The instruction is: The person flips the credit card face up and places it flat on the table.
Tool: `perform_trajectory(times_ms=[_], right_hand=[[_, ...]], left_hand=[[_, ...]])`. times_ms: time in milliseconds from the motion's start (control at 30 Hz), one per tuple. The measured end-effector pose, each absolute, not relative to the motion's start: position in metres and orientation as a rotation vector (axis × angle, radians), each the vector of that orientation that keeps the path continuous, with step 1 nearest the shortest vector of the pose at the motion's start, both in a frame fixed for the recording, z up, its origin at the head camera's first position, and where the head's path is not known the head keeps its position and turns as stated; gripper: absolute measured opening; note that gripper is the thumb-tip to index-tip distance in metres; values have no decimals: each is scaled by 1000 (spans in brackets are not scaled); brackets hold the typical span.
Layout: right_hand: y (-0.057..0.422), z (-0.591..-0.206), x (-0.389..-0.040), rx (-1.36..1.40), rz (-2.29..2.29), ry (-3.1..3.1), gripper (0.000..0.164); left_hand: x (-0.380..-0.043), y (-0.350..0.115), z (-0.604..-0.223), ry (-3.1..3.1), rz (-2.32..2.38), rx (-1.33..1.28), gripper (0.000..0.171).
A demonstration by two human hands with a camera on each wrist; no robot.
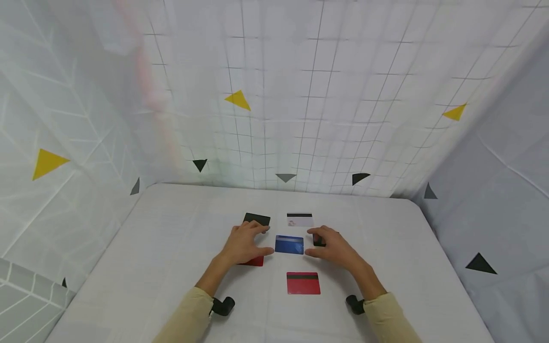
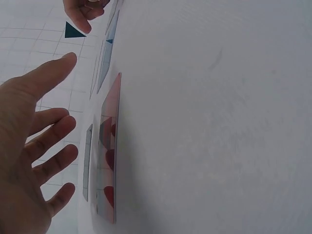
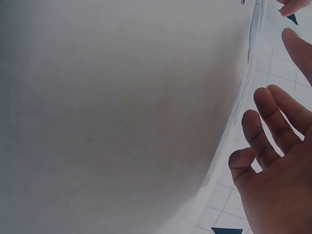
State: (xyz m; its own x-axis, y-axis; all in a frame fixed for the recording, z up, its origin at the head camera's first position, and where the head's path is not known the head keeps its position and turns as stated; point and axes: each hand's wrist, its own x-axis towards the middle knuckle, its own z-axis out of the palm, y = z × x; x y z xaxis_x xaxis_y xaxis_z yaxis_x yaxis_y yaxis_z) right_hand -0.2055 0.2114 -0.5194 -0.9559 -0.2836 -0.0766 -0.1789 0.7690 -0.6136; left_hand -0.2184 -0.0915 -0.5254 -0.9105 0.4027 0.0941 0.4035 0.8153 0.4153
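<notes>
A blue card (image 1: 289,245) lies flat on the white table between the two hands. My left hand (image 1: 245,244) hovers at its left side, fingers spread and holding nothing; its thumb tip is close to the card's left edge. Partly under that hand are a black card (image 1: 257,218) and a red card (image 1: 257,261). On the other side my right hand (image 1: 336,247) is held with thumb and fingers apart around air, near the blue card's right edge. It partly covers a dark card (image 1: 318,240). In the left wrist view a shiny reddish card (image 2: 111,151) lies beside the fingers.
A white card with a black stripe (image 1: 299,219) lies behind the blue one. Nearer the front is a red card with a dark stripe (image 1: 303,284). Patterned curtains (image 1: 274,95) surround the white table (image 1: 141,267) at the back and sides.
</notes>
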Motion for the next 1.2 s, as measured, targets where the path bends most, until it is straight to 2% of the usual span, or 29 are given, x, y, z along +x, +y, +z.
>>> perform_trajectory(times_ms=[767, 1200], right_hand=[[190, -522, -213, -352, -627, 2855, 56], [189, -522, -216, -360, -610, 2853, 52]], left_hand=[[-221, -71, -529, -3041, -470, -720, 62], [-223, -67, -531, -3022, -474, -735, 58]])
